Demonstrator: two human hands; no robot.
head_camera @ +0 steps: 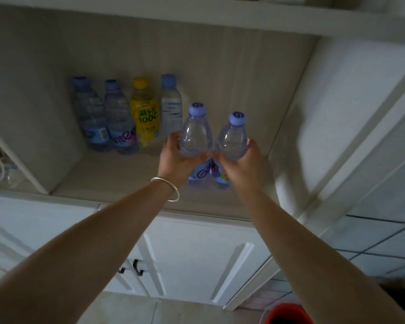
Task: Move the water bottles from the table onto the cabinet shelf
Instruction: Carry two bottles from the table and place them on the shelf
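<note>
My left hand [173, 157] fingers grip one water bottle [196, 132]; my right hand [242, 164] fingers grip another bottle [233, 139], both touching over the cabinet shelf [117, 174]. Four bottles [126, 115] stand beyond my left fingers.

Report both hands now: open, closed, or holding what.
Left hand: closed around a water bottle.
Right hand: closed around a second water bottle, beside the first over the shelf.
</note>
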